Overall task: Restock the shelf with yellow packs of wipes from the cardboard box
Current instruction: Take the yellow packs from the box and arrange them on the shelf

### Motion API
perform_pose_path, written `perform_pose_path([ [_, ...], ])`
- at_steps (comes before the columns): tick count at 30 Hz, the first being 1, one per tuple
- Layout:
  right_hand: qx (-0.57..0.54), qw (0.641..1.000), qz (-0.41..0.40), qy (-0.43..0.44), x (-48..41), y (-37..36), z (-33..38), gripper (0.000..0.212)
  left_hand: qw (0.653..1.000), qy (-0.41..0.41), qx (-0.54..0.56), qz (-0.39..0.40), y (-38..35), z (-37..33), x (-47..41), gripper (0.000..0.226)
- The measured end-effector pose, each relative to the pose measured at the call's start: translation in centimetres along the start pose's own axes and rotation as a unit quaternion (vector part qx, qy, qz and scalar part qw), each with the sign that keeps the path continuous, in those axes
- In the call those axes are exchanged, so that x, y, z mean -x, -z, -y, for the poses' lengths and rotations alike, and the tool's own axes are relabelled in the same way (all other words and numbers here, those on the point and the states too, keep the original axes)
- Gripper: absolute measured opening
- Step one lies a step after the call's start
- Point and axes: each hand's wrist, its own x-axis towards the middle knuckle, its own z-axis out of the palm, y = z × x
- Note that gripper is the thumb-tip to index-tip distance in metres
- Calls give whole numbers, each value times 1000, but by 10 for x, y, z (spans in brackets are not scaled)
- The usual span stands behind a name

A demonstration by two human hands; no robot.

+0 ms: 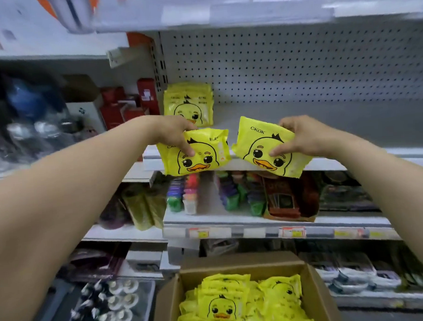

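In front of the white shelf [301,122], the left hand [174,133] grips one yellow pack [200,158] and the right hand [304,137] pinches another [260,143], with stacked packs [188,103] behind and the cardboard box [318,294] of packs below.

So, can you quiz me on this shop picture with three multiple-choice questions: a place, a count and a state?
1. Where on the shelf do the stocked packs stand? A left end; B right end; C middle.
2. How many packs do the left hand and right hand hold together? A one; B two; C four.
3. The cardboard box is: A taped shut; B open, holding packs; C open, empty.
Answers: A, they stand beside the left upright; B, a left pack and a right pack; B, boxed packs fill it.
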Motion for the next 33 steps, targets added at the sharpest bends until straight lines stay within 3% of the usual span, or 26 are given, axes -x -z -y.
perform_pose_path([
  [5, 4, 1000, 1, 4, -42, 13, 10, 37, 995, 63, -73, -30, 45, 20, -45, 75],
  [8, 36, 999, 4, -9, -66, 11, 11, 46, 995, 30, -97, -7, 58, 29, -69, 67],
  [12, 54, 998, 13, 10, -88, 5, 21, 34, 993, -7, -117, -11, 68, 43, -96, 58],
  [24, 77, 994, 71, 16, -144, -19, 59, 32, 974, -77, -166, -137, 80, 63, -154, 76],
  [27, 73, 993, 87, 32, -158, -32, 75, 31, 970, -96, -165, -149, 85, 71, -161, 69],
  [33, 82, 988, 107, 75, -191, -66, 112, 30, 959, -107, -81, -251, 104, 90, -161, 42],
])
